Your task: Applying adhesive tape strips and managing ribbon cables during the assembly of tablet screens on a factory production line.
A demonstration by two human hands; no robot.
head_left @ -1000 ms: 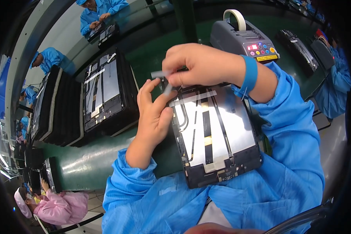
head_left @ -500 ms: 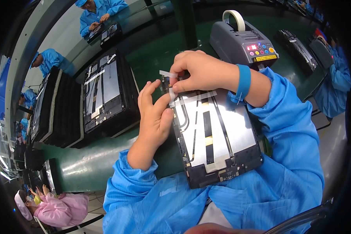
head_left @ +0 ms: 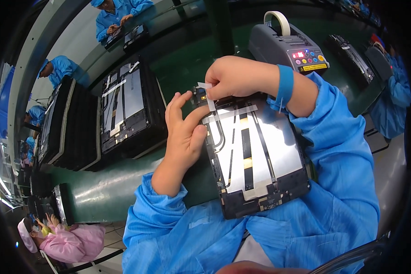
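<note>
A flat electronic device (head_left: 260, 150) lies in front of me, its inside exposed: silver plates, black frame, dark ribbon cables. One translucent tape strip (head_left: 230, 114) crosses its upper part. My right hand (head_left: 233, 77) is closed at the device's top left corner, pinching a second, whitish tape strip (head_left: 211, 100) that runs down towards my left index finger. My left hand (head_left: 181, 128) is open at the device's left edge, fingers spread, the index fingertip at that strip's lower end. The right fingertips are partly hidden behind the hand. A blue band (head_left: 285, 86) circles my right wrist.
A grey tape dispenser (head_left: 287, 45) with a white roll stands beyond my right hand. Stacked similar devices in black foam (head_left: 132, 105) stand on the green table (head_left: 109, 187) at left. Another device (head_left: 350, 57) lies at far right. Co-workers sit around.
The pinched tape strip has turned from sticking out leftward to running downward. My left index finger has straightened onto the device's edge. The view has shifted slightly.
</note>
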